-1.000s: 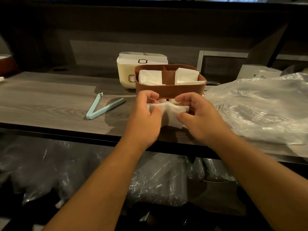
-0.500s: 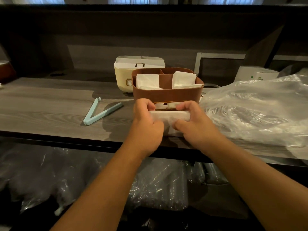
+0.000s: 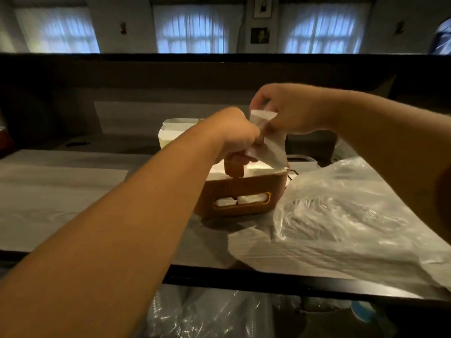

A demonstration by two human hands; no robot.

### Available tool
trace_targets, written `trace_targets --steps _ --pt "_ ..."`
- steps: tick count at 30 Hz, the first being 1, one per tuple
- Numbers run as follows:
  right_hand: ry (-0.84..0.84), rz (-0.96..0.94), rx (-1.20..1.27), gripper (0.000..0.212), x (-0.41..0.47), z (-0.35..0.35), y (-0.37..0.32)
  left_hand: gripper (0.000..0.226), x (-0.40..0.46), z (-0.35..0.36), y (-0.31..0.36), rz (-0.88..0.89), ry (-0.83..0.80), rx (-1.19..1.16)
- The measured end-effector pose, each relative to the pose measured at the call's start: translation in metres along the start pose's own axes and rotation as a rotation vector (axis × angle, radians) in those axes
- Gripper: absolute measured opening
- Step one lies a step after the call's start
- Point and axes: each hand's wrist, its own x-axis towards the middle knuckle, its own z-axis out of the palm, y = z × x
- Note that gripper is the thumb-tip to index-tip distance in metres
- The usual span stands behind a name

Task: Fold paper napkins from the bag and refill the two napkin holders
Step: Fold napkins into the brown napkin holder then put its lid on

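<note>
A grey wood-grain counter [image 3: 61,191] is stretching across the view, its dark edge [image 3: 244,276] running along the front. Crinkled clear plastic [image 3: 207,315] is sitting below it. Three curtained windows [image 3: 197,30] are glowing behind, small pictures [image 3: 260,35] hanging between two.

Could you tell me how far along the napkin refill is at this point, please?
Done: the brown holder already shows white napkins inside. In hand: the left hand and right hand hold a folded napkin above it. Left: seating that napkin; the cream holder behind is mostly hidden, so I cannot judge it.
</note>
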Motion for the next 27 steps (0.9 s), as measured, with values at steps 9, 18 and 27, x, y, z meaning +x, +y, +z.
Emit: trace_targets --steps 9,18,27 --pt "-0.139 -0.11 -0.142 0.05 0.023 0.042 0.027 0.006 0.032 0.017 -0.012 -0.131 -0.077 0.317" --pt "-0.401 -0.05 -0.19 0.029 -0.003 0.035 0.028 0.025 0.045 0.012 -0.018 0.019 -0.173 0.599" --pt "0.072 0.162 0.02 0.015 -0.024 0.058 0.089 0.029 0.047 0.016 -0.005 0.05 -0.158 0.765"
